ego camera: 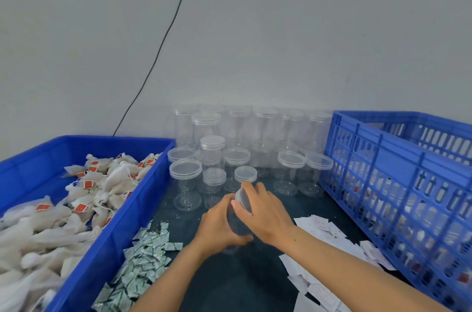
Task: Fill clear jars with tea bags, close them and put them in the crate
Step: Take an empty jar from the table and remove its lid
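1. Jar (236, 225): clear plastic, held above the dark table (242, 281) near the middle, between both hands, tilted with its top leaning away from the person. It looks empty, though motion blur makes that hard to confirm.
2. Left hand (217, 227) wraps the jar body, fingers curled round it from the left side.
3. Right hand (263, 212) grips the lid (242, 200) at the jar top, fingers and thumb clamped on its rim; judged step: twisting the lid off or on, cannot tell which.
4. Handling, judged: light, thin-walled, fairly stiff but squeezable, smooth and a bit slippery. Best hold is round the body with one hand and on the ribbed lid edge with the other.
5. Tea bags (84, 191): soft, white, with orange tags, heaped in the blue bin (122, 237) on the left; light and floppy, strings may tangle.
6. Empty lidded jars (229, 148) stand in rows at the back of the table, against the wall.
7. Blue crate (398, 179) with slotted walls sits on the right; filled jars show dimly through the slots.
8. Small green-white sachets (143, 265) lie piled just beside the bin; white paper slips (321, 230) lie scattered beside the crate.
9. Room: plain grey wall (281, 31), a black cable (163, 38) running down it.
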